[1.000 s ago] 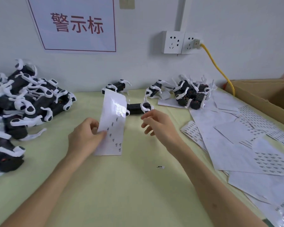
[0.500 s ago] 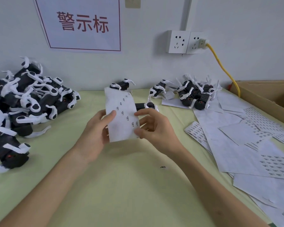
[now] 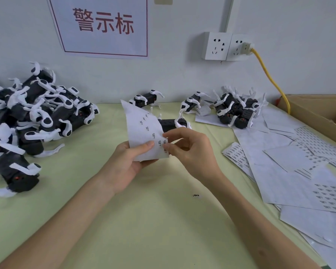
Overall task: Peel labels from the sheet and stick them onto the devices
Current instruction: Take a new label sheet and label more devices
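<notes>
Over the green table point(image 3: 144, 220), my left hand point(image 3: 128, 162) grips the label sheet point(image 3: 144, 133) low; right hand point(image 3: 190, 150) pinches its right edge.

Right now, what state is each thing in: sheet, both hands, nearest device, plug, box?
label sheet, held off the table, curved
left hand, grips the sheet's lower part
right hand, pinches the sheet's right edge
black device, lying behind the sheet, untouched
loose label, flat on the table
yellow cable, plugged into the right socket
cardboard box, open
</notes>
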